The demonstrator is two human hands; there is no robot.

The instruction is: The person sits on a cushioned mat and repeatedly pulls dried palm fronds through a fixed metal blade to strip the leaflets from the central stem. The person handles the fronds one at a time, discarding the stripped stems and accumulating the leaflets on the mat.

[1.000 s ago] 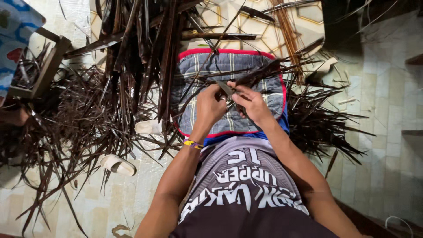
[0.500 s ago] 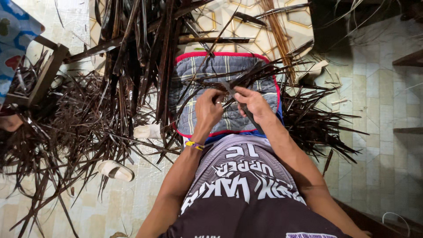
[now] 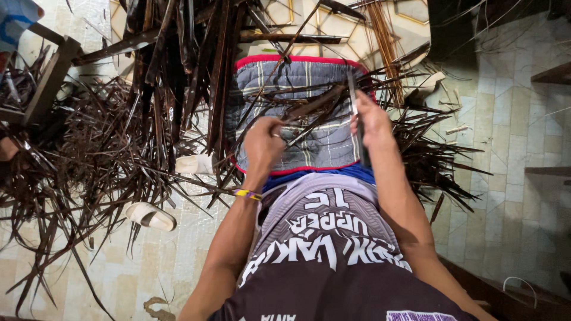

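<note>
While the left hand [image 3: 263, 141] pinches a dark leaf strip [image 3: 309, 108], the right hand [image 3: 372, 122] grips a knife [image 3: 353, 98] over a plaid cushion [image 3: 321, 145].

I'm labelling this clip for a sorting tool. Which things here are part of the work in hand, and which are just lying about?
In the work:
- left hand gripping a dark strip
- right hand holding a blade
- plaid cushion under both hands

Lying about:
- heap of dark strips on the floor
- pale sandal
- wooden frame at left
</note>
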